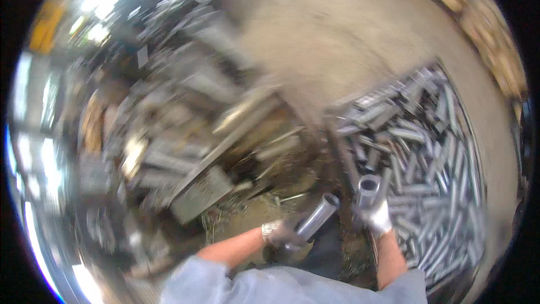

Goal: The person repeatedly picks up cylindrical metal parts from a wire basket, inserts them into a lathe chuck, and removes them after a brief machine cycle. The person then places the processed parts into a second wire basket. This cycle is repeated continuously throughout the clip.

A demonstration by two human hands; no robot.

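Observation:
My left hand (286, 234), in a dark-palmed glove with a pale cuff, is closed round a short grey metal tube (319, 217). That tube tilts up to the right, its open end facing up. In my right hand (376, 214), gloved with a white back, is a second metal tube (369, 187), whose open round end also points up. The two tubes are apart, in front of my body. My right hand is at the near left edge of a large bin (344, 149) full of loose metal tube pieces (433, 191).
To the left, blurred by motion, lie heaps of metal bars and offcuts (185, 90). A long beam (225, 143) slants across them beside a flat grey plate (202, 194). Beyond the bin stretches a tan concrete floor (320, 28). Pale brown stacked material (489, 39) stands at the far right.

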